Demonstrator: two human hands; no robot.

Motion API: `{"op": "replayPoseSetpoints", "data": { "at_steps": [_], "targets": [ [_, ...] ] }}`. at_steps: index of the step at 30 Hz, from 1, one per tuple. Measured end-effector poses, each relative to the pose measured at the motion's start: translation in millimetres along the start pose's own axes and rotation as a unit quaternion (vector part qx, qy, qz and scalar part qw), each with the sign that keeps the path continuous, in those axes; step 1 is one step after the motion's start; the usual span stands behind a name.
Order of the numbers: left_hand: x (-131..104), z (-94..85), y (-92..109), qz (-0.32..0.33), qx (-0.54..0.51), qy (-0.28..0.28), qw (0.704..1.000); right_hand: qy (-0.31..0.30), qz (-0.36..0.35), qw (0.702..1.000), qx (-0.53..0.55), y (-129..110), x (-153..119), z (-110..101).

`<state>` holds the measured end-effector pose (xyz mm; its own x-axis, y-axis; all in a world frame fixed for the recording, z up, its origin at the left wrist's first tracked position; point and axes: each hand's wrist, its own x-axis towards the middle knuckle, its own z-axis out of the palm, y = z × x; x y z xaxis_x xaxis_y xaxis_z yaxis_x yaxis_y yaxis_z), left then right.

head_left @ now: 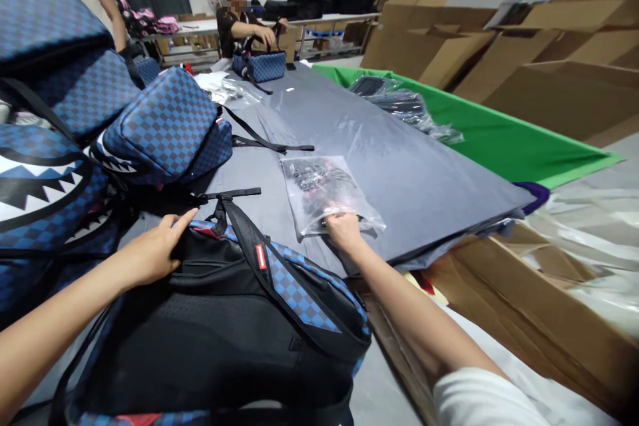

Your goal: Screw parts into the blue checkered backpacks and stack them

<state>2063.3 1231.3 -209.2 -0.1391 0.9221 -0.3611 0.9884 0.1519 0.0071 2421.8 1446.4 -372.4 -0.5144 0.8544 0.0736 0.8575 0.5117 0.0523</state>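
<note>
I have the right hand (343, 231) closed on the near edge of a clear plastic bag (325, 185), which lies on the gray-covered bench (414, 173) just beyond a backpack (224, 339). The left hand (152, 251) touches that backpack near its top; from my end, I cannot tell whether it grips. Checkered bags (164, 123) crowd the left.

Our left hand (152, 253) rests against upper edge of blue-checkered backpack (224, 339), black back panel facing up. Our right hand (344, 229) grips near edge of clear plastic bag (322, 183) on grey-covered table (409, 186). Shark-mouth backpacks (160, 123) piled at our left. Co-worker (227, 43) handles checkered bag (268, 67) at far end.
</note>
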Motion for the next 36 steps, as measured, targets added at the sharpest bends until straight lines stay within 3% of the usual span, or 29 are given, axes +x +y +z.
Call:
{"op": "replayPoseSetpoints", "data": {
  "at_steps": [5, 9, 11, 15, 18, 20, 22, 25, 27, 30, 34, 36],
  "targets": [
    [-0.4, 0.8, 0.4, -0.004, 0.006, 0.007, 1.000, -0.007, -0.020, 0.998, 0.058, -9.6, -35.0, -25.9],
    [-0.6, 1.8, 5.7, -0.023, 0.036, 0.018, 0.999, 0.039, 0.039, 0.993, 0.102, -14.1, -63.6, -65.1],
    [-1.2, -0.2, 11.0, -0.036, 0.048, 0.020, 0.998, 0.058, 0.056, 0.979, 0.189, -25.0, -72.2, -87.3],
    [-4.9, -8.6, 20.2, -0.039, 0.050, 0.016, 0.998, 0.066, -0.014, 0.897, 0.437, -75.5, -69.5, -126.7],
    [-15.6, -9.0, 15.5, -0.010, -0.029, 0.041, 0.999, 0.060, -0.102, 0.866, 0.485, -124.9, -54.7, -146.4],
    [-30.7, -0.3, 6.6, 0.001, -0.132, 0.098, 0.986, 0.045, -0.162, 0.872, 0.459, -154.5, -44.0, -154.8],
    [-51.4, 17.0, -2.7, -0.011, -0.227, 0.154, 0.962, 0.016, -0.217, 0.897, 0.385, -178.6, -35.4, -160.2],
    [-82.0, 51.1, -10.2, -0.057, -0.295, 0.169, 0.939, -0.043, -0.275, 0.932, 0.230, -205.1, -28.4, -164.2],
    [-94.1, 70.4, -10.6, -0.087, -0.308, 0.182, 0.930, -0.086, -0.303, 0.934, 0.169, -217.7, -26.7, -163.4],
    [-95.6, 85.2, -8.4, -0.104, -0.306, 0.218, 0.921, -0.121, -0.325, 0.928, 0.134, -230.7, -25.6, -157.2],
    [-83.1, 87.2, -6.3, -0.118, -0.296, 0.220, 0.922, -0.121, -0.353, 0.924, 0.088, -240.2, -20.4, -146.3],
    [-78.6, 87.5, -6.0, -0.116, -0.303, 0.219, 0.920, -0.157, -0.361, 0.915, 0.089, -243.4, -15.5, -142.1]
  ]
}}
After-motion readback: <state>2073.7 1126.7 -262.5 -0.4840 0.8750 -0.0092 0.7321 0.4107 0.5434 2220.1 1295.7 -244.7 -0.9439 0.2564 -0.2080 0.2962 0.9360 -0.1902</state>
